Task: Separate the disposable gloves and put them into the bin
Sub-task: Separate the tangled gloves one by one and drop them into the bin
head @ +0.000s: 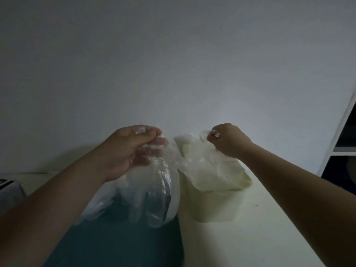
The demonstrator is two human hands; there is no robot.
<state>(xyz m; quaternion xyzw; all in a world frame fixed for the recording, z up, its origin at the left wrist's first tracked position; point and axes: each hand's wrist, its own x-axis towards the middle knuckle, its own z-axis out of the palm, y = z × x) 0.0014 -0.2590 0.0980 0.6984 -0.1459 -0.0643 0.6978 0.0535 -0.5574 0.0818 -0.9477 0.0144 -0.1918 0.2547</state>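
**While one glove is drawn aside, the bunch hangs**

As the left grip (131, 149) pinches the glove bunch (154, 191) and the right grip (228, 140) pinches a single glove (204, 162), that glove hangs over the cream bin (215, 207) at the tabletop's (250, 239) far edge. Separation seems nearly done; next, pull free and release inside.

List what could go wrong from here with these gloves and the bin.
1. The single clear plastic glove pinched by the right hand appears to touch the bunch of thin clear plastic gloves in the left hand; it may drag another along.
2. That bunch hangs over the dark teal surface, not the pale cream plastic bin, so a slipped glove could land there.
3. Dim light and clear film could hide a double layer.
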